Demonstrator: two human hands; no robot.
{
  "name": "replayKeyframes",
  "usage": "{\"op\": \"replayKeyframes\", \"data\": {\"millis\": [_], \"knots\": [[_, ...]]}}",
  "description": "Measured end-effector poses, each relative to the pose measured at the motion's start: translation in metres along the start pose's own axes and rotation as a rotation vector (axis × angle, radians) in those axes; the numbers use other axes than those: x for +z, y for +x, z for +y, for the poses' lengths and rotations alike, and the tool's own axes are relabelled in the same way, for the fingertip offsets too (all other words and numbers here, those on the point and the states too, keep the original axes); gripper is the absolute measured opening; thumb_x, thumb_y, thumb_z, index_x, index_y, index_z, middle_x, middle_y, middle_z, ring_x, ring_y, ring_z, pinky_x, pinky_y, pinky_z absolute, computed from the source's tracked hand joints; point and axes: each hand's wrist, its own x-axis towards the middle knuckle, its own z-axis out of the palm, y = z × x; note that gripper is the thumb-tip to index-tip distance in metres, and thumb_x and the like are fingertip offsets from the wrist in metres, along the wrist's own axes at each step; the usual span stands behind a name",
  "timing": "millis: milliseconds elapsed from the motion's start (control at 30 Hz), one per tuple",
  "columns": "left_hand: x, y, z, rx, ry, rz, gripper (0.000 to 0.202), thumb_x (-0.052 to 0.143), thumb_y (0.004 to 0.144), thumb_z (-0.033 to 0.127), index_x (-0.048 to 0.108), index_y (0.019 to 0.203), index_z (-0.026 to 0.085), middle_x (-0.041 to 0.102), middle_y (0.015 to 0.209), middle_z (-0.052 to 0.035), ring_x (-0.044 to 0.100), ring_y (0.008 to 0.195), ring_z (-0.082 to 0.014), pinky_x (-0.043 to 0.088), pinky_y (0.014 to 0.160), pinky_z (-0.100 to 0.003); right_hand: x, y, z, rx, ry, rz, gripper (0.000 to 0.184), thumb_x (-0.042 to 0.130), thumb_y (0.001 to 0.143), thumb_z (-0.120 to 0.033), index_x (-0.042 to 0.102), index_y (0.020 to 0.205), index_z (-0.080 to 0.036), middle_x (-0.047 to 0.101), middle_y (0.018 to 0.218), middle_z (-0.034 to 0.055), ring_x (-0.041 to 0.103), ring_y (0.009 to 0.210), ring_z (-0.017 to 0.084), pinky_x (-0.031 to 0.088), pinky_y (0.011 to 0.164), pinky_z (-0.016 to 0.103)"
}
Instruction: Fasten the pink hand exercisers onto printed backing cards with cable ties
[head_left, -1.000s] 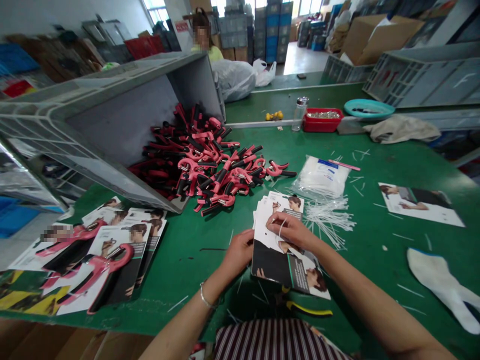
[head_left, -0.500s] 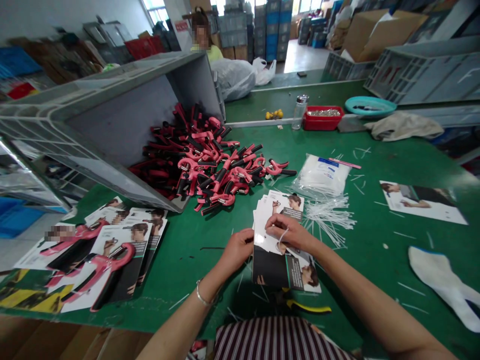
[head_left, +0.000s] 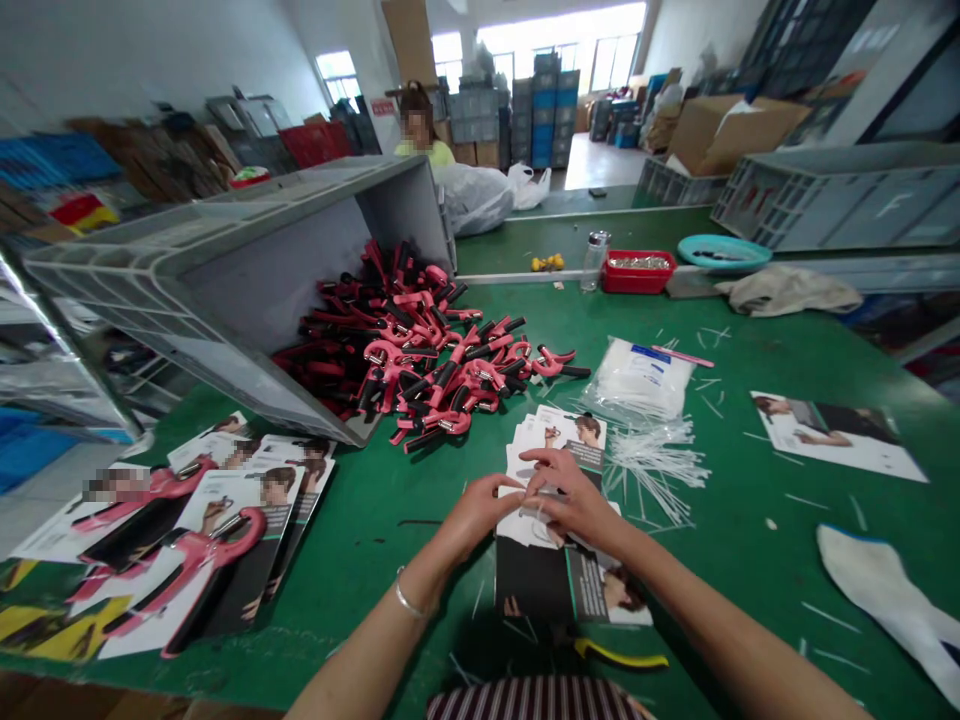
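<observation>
My right hand (head_left: 574, 505) is pinched over a stack of printed cards (head_left: 532, 580), with a white cable tie (head_left: 537, 516) curving in a loop from its fingers. My left hand (head_left: 480, 508) is closed at the stack's left edge, its fingertips meeting those of the right. What the left fingertips pinch is hidden. Beyond the cards lie a heap of loose white cable ties (head_left: 660, 465) and a clear bag of them (head_left: 641, 375). Yellow-handled pliers (head_left: 622, 656) rest close to my body.
A tipped grey crate (head_left: 247, 290) spills red-and-black hand grips (head_left: 450, 370). Cards with hand grips on them (head_left: 217, 545) lie at left. A single card (head_left: 840, 435) and a white glove (head_left: 885, 590) are at right. A red tray (head_left: 637, 272) stands behind; a person (head_left: 424, 135) is farther back.
My left hand has come up from the cards' edge to meet my right fingertips at the cable tie. The head view has tilted up, so the scene sits lower.
</observation>
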Motion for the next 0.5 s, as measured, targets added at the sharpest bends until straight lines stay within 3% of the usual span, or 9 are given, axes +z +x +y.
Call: {"op": "replayKeyframes", "data": {"millis": [67,133,200,233,300,400,500], "knots": [[-0.003,0.0,-0.002,-0.015,-0.047,-0.052,0.038,0.072,0.073,0.044,0.073,0.092,0.012,0.069,0.081,-0.0054,0.06,0.075,-0.0179,0.042,0.066,-0.025,-0.014,-0.001,-0.005,-0.009,0.015,0.011,0.01,0.064,0.09,-0.032,0.067,0.085,-0.023,0.063,0.122,0.0066,0.053,0.116,0.023,0.037,0.103,0.044],[-0.009,-0.005,-0.003,-0.022,-0.133,0.065,0.04,0.072,0.074,0.046,0.071,0.093,0.011,0.07,0.08,-0.0053,0.061,0.073,-0.0178,0.044,0.065,-0.025,-0.033,0.003,-0.002,0.015,0.033,0.056,0.013,0.059,0.093,-0.033,0.065,0.089,-0.022,0.067,0.112,0.0056,0.059,0.108,0.021,0.041,0.099,0.041],[-0.014,-0.011,-0.006,-0.012,-0.263,0.202,0.04,0.071,0.075,0.046,0.066,0.097,0.013,0.07,0.084,-0.0052,0.064,0.074,-0.0174,0.048,0.065,-0.025,-0.054,0.016,0.014,0.1,-0.032,0.143,0.019,0.048,0.098,-0.033,0.063,0.097,-0.022,0.069,0.105,0.005,0.063,0.098,0.02,0.047,0.09,0.036],[-0.015,-0.015,-0.009,-0.014,-0.33,0.213,0.041,0.072,0.074,0.046,0.062,0.099,0.014,0.07,0.086,-0.005,0.065,0.073,-0.0174,0.049,0.063,-0.026,-0.063,0.027,0.027,0.158,-0.106,0.191,0.023,0.043,0.099,-0.032,0.062,0.103,-0.021,0.069,0.103,0.0052,0.064,0.094,0.019,0.049,0.085,0.034],[-0.01,-0.02,-0.018,-0.041,-0.417,0.116,0.046,0.075,0.071,0.046,0.055,0.1,0.016,0.068,0.083,-0.0032,0.066,0.065,-0.0176,0.052,0.055,-0.027,-0.078,0.055,0.056,0.275,-0.374,0.264,0.024,0.04,0.097,-0.027,0.06,0.108,-0.019,0.068,0.103,0.0063,0.064,0.087,0.019,0.051,0.08,0.033],[0.009,-0.023,-0.038,-0.088,-0.419,-0.049,0.052,0.076,0.067,0.051,0.048,0.095,0.018,0.06,0.067,0.0041,0.06,0.043,-0.0152,0.048,0.039,-0.026,-0.087,0.102,0.094,0.315,-0.532,0.276,0.032,0.05,0.086,-0.013,0.057,0.117,-0.014,0.061,0.123,0.0141,0.059,0.108,0.025,0.046,0.092,0.038],[0.028,-0.025,-0.051,-0.075,-0.386,-0.028,0.052,0.073,0.069,0.055,0.045,0.094,0.019,0.053,0.061,0.0086,0.058,0.037,-0.014,0.046,0.036,-0.024,-0.084,0.131,0.112,0.37,-0.617,0.237,0.039,0.057,0.081,-0.009,0.056,0.119,-0.013,0.059,0.123,0.0166,0.057,0.109,0.027,0.045,0.09,0.037]]}}
